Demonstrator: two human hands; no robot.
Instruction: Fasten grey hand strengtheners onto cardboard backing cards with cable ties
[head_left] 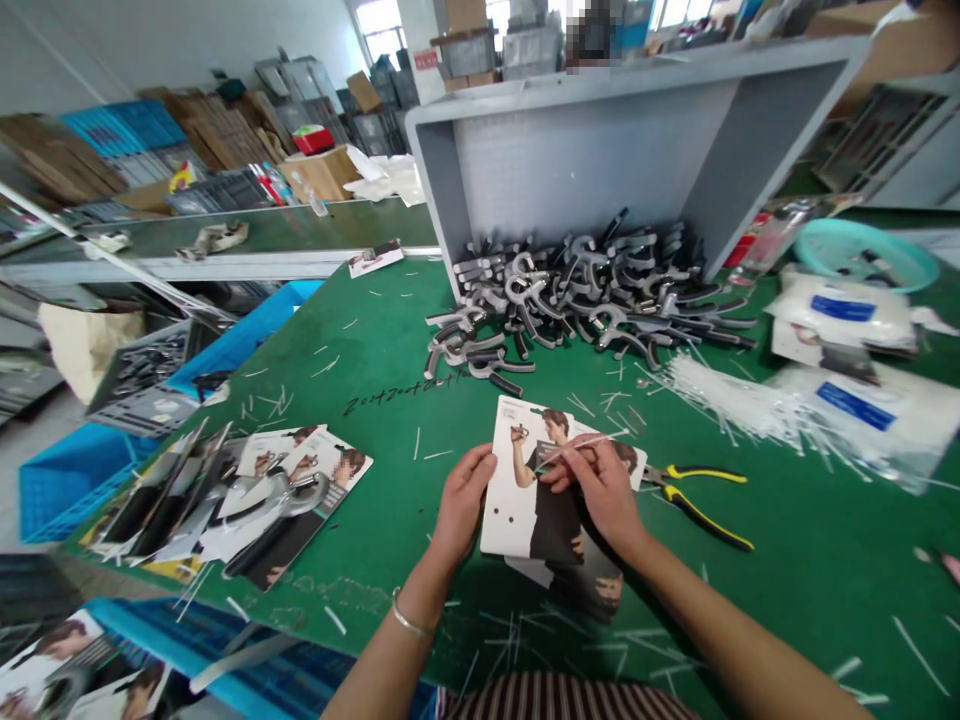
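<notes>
My left hand grips the left edge of a printed card, its thumb on the front face. The card is white and black, shows a person with a bent arm, and has two small holes low on the left. Above its right side, my right hand pinches a thin white cable tie. More printed card lies underneath on the green table. Just right of that hand rest pliers with yellow-and-black handles, jaws partly hidden.
A grey crate on its side spills grey-and-black hand grips. Loose cable ties and plastic bags lie right. Cards with hand grips are stacked left. Blue crates stand beside the table. Tie scraps are scattered about.
</notes>
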